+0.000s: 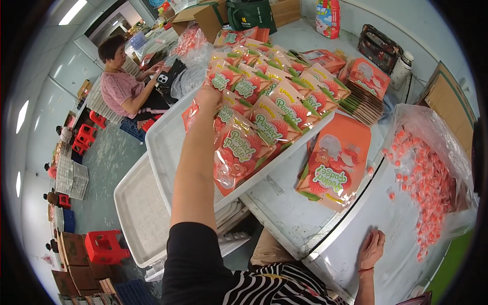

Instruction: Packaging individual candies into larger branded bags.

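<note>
My left arm reaches across a white plastic tray point(165, 137) heaped with filled, shiny candy bags point(239, 147) in red and peach. At the heap's far left side, my left hand point(207, 97) is closed against the edge of a candy bag; its fingertips are partly hidden. My right hand point(372, 248), with a red cord at the wrist, rests on the pale tabletop, its fingers loosely bent and nothing in them. Beyond it lies a spread of small red wrapped candies point(424, 188), spilling from a clear plastic bag point(432, 124).
Flat candy pouches point(333, 162) lie beside the tray; another stack point(366, 84) stands behind. Another tray point(134, 208) sits lower left. Along the wall are a dark patterned bag point(381, 43) and a white bottle point(402, 68). A seated person point(124, 84) works at far left, near red stools point(104, 246).
</note>
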`<action>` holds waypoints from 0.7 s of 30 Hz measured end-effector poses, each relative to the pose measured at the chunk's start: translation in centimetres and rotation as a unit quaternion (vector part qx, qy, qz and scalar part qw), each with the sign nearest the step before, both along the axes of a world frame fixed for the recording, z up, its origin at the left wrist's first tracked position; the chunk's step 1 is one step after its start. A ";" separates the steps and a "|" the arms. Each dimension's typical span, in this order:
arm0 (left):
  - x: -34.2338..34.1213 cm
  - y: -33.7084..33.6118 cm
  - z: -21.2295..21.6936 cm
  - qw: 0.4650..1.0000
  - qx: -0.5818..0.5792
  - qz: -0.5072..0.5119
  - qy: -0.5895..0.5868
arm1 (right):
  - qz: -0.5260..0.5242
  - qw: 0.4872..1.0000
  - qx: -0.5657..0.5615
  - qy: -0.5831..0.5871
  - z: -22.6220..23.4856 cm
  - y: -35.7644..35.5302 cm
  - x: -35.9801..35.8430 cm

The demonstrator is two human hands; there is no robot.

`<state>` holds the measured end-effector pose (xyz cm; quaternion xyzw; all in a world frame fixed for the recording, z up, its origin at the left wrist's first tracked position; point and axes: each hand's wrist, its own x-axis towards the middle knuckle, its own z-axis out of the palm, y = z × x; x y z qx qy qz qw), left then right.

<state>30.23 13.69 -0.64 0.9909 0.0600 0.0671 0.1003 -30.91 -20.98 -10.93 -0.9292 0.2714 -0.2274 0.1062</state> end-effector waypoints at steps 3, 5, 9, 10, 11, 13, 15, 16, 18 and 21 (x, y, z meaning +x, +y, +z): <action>0.7 4.3 1.9 0.991 0.116 -0.063 -0.019 | 0.000 1.000 -0.001 -0.019 0.1 -0.1 0.1; -0.3 5.7 4.3 0.997 0.065 -0.033 -0.024 | 0.001 0.999 0.002 -0.034 0.1 -0.1 -0.1; -5.1 10.0 10.1 0.986 -0.099 -0.071 -0.116 | 0.016 0.999 0.011 -0.044 -0.1 -0.3 -0.6; -6.9 11.2 11.0 0.970 -0.075 -0.158 -0.166 | 0.020 0.997 0.041 -0.060 -0.4 -0.3 -0.6; -8.7 10.0 12.4 0.969 -0.077 -0.162 -0.170 | 0.013 0.995 0.070 -0.072 -0.4 -0.3 -1.0; -13.8 4.4 16.8 0.931 -0.333 -0.153 -0.006 | 0.018 0.996 0.031 -0.079 0.4 -0.2 -1.6; -19.8 -0.3 18.3 0.906 -0.353 -0.234 -0.006 | 0.018 0.996 -0.008 -0.083 0.9 -0.3 -1.9; -23.2 -2.5 18.9 0.878 -0.369 -0.305 -0.006 | 0.033 0.993 -0.022 -0.116 0.7 -0.7 -1.7; -29.6 -6.8 19.2 0.863 -0.332 -0.374 0.069 | 0.075 0.982 -0.028 -0.169 2.9 -1.3 -0.8; -37.4 -11.4 17.5 0.825 -0.344 -0.444 0.064 | 0.188 0.955 -0.044 -0.227 11.9 1.3 2.4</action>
